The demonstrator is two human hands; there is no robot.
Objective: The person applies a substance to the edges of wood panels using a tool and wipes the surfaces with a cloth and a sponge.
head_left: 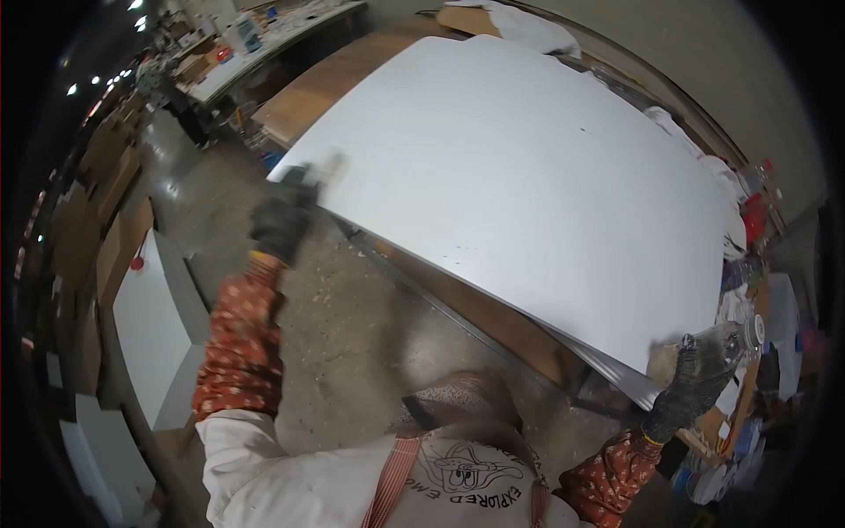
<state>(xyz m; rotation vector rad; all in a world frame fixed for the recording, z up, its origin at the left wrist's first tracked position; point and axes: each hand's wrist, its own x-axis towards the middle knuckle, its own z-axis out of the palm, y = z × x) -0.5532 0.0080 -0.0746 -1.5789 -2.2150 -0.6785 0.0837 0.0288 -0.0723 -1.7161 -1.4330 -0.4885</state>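
A large white panel (528, 185) lies tilted across a brown work table in front of me. My left hand (286, 211), in a dark glove, is at the panel's left corner, smeared by motion. Its fingers are closed around something, and a pale blurred end (334, 167) sticks out over the white surface; its kind is unclear. At the near right corner, my right hand (691, 387), also gloved, is wrapped around a clear bottle (717, 341) with a white cap. The bottle is tipped sideways, its cap pointing right. A few small dark marks show on the panel.
Brown boards (352, 75) stick out under the panel's far left side. White panels (154, 326) and cardboard (123, 251) stand on the left. A cluttered bench (290, 40) and a person (172, 97) are farther back. Bottles, cloths and a red item (754, 216) crowd the right.
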